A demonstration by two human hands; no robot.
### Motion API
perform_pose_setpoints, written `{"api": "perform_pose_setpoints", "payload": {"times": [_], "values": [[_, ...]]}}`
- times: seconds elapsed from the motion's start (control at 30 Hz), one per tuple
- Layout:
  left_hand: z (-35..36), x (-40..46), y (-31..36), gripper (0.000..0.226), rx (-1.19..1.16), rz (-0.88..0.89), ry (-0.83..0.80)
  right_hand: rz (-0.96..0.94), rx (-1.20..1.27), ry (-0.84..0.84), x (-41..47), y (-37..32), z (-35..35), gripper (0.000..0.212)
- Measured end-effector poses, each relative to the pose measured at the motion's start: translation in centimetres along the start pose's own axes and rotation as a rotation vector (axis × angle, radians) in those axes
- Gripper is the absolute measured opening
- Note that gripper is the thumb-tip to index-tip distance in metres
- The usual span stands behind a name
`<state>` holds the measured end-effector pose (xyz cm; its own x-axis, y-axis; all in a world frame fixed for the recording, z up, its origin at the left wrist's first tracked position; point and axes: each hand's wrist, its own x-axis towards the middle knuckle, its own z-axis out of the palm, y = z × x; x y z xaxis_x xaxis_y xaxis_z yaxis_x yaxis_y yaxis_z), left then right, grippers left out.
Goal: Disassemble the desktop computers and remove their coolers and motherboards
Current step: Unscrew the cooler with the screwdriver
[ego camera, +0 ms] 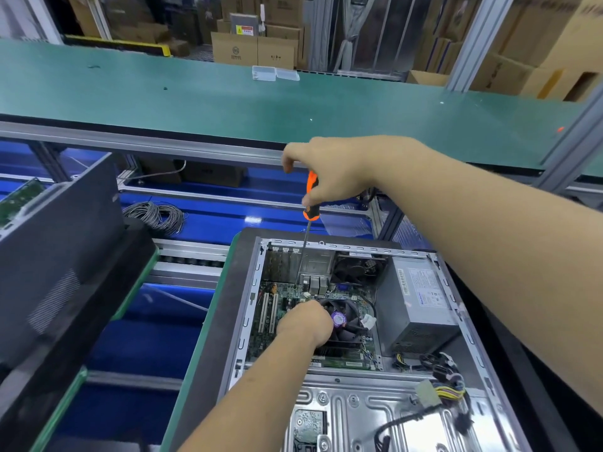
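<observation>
We are looking down into an open desktop case (408,402) lying on its side on a dark tray (228,305), with its side panel off and the insides exposed. Our right hand (336,171) is closing around the orange-and-black handle of a screwdriver (310,200), fingers curled tight on the grip and thumb side toward the top. We are holding the tool nearly upright, leaning slightly, and its thin shaft is running down into the case so that the tip is meeting the green motherboard (277,321) near its upper edge, just below the expansion slot brackets; whether the tip is seated in a screw is too small to tell.

Our left hand (306,321) is reaching in from below and resting on the board, fingers bent downward and gathered beside the black cooler fan (346,324) with its purple centre label. The fingertips are hidden under the knuckles, so we cannot tell whether they are pinching anything or only pressing there. The hand is touching the left edge of the cooler.

The grey power supply (414,305) is sitting to the right of the cooler, and a loose bundle of coloured cables (447,386) is lying over the drive bay plate. Another dark computer case (58,256) is standing to the left.
</observation>
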<state>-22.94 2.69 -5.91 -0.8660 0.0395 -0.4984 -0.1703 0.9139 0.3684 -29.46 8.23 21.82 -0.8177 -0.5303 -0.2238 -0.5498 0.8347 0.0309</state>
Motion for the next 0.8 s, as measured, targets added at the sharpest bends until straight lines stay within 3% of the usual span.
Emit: {"api": "perform_pose_setpoints", "payload": {"times": [0.1, 0.2, 0.27, 0.43, 0.53, 0.73, 0.8], "values": [[0.03, 0.31, -0.27, 0.04, 0.049, 0.018, -0.015, 0.144, -0.195, 0.083, 0.17, -0.15, 0.37, 0.046], [-0.03, 0.3, -0.21, 0.041, 0.066, 0.034, -0.009, -0.039, -0.078, 0.111, 0.36, -0.15, 0.62, 0.022], [0.01, 0.25, -0.26, 0.04, 0.071, 0.037, -0.008, -0.058, -0.021, 0.041, 0.2, -0.21, 0.19, 0.028], [-0.1, 0.11, -0.24, 0.037, 0.039, 0.025, -0.018, 0.181, -0.199, 0.126, 0.61, -0.31, 0.51, 0.042], [-0.18, 0.03, -0.21, 0.038, 0.042, 0.019, -0.022, -0.002, -0.09, 0.1, 0.55, 0.0, 0.24, 0.018], [-0.18, 0.01, -0.11, 0.04, 0.125, 0.056, -0.023, 0.082, -0.131, 0.119, 0.36, -0.47, 0.5, 0.04], [-0.32, -0.02, -0.19, 0.043, 0.142, 0.057, -0.031, -0.007, -0.053, 0.103, 0.54, -0.44, 0.6, 0.017]]}}
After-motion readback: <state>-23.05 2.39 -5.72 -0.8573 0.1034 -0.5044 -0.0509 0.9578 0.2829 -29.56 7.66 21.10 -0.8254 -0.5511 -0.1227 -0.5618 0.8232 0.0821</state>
